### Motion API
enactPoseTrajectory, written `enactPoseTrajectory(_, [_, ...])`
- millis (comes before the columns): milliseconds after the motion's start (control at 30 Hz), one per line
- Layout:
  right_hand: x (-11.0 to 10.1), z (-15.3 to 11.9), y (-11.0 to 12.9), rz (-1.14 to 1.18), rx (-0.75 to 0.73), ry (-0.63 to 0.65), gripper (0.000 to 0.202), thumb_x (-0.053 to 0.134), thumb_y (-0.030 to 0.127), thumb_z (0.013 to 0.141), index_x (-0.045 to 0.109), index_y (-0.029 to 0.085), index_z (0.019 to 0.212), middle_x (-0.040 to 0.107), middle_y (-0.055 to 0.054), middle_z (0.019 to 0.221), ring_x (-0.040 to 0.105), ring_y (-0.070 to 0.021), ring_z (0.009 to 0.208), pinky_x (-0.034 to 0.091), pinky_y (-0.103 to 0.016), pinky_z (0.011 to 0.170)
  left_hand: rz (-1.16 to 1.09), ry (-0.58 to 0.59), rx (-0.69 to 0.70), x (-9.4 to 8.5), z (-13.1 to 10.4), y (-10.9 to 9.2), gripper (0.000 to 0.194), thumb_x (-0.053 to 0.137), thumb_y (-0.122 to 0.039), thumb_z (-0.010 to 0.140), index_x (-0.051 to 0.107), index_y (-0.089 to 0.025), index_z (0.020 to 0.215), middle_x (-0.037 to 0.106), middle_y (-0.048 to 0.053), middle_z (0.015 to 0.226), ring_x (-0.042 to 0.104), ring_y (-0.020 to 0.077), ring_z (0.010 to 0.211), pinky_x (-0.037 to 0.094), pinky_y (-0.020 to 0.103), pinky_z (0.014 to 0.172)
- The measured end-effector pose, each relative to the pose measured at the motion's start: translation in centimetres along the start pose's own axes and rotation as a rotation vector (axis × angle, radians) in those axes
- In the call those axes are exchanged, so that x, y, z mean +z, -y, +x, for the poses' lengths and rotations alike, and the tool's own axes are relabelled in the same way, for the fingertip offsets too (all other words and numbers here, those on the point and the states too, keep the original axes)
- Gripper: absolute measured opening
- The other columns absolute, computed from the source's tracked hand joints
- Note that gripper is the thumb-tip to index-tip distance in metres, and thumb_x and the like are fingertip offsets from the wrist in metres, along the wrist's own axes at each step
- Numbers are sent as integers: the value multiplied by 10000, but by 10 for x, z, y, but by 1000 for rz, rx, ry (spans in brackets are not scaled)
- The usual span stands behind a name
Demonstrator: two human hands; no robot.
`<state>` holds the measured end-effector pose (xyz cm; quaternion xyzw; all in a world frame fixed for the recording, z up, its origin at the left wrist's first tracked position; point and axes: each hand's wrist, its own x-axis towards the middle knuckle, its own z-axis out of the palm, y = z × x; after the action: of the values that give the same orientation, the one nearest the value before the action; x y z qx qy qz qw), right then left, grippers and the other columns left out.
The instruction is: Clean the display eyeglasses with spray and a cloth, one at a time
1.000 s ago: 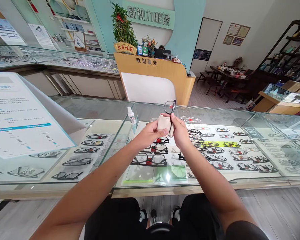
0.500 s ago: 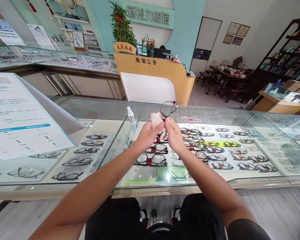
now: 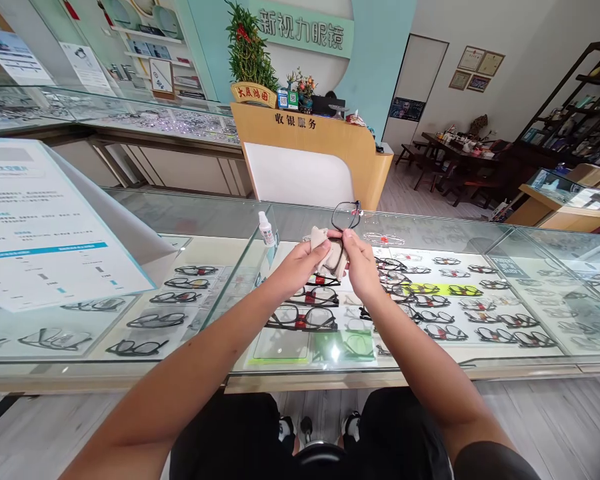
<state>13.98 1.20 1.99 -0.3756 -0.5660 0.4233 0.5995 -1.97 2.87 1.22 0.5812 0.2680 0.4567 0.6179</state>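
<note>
Dark-framed eyeglasses are held up over the glass counter, one lens standing above my fingers. My right hand pinches the frame near its middle. My left hand is closed on a beige cloth, which lies around the lower lens. Both hands are close together. A small white bottle stands upright on the counter, left of my hands. Rows of eyeglasses lie under the glass below my forearms.
The glass display counter spans the view in front of my knees. A large printed card stands at the left. Beyond are a wooden reception desk, a plant and a dark table.
The eyeglasses and both hands have shifted slightly right. The cloth has moved from above my left fingers to around the lower lens, and more of it now shows between the hands.
</note>
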Motion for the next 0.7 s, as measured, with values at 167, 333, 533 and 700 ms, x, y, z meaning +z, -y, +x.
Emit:
enactPoseTrajectory(167, [-3, 4, 0, 89, 74, -23, 605, 646, 789, 959, 878, 230, 956, 685, -62, 953, 614, -209, 896, 521, -324, 767, 156, 107, -36, -9, 0, -5, 511, 854, -630, 885, 738, -161, 1052, 758, 55, 947, 688, 218, 900, 540, 330, 847])
enactPoseTrajectory(333, [0, 3, -2, 87, 156, -43, 686, 679, 872, 884, 866, 221, 993, 539, -4, 717, 457, -163, 620, 379, -312, 515, 103, 135, -11, -5, 3, -7, 625, 963, -473, 785, 705, -169, 1266, 787, 45, 972, 721, 230, 915, 554, 328, 844])
enactPoseTrajectory(533, [5, 2, -5, -57, -79, -1, 660, 599, 839, 971, 794, 254, 739, 584, -24, 705, 584, -238, 899, 520, -416, 970, 63, 5, 39, 0, 4, 1, 635, 792, -687, 933, 700, -160, 1274, 691, -11, 692, 621, 154, 598, 517, 285, 625])
enactPoseTrajectory(700, [6, 0, 2, -121, -149, 95, 638, 604, 760, 1015, 739, 275, 624, 605, -42, 659, 547, -268, 980, 483, -438, 1019, 69, -112, -2, -2, 3, -2, 640, 690, -801, 947, 735, -200, 1161, 662, -12, 641, 584, 159, 492, 443, 280, 475])
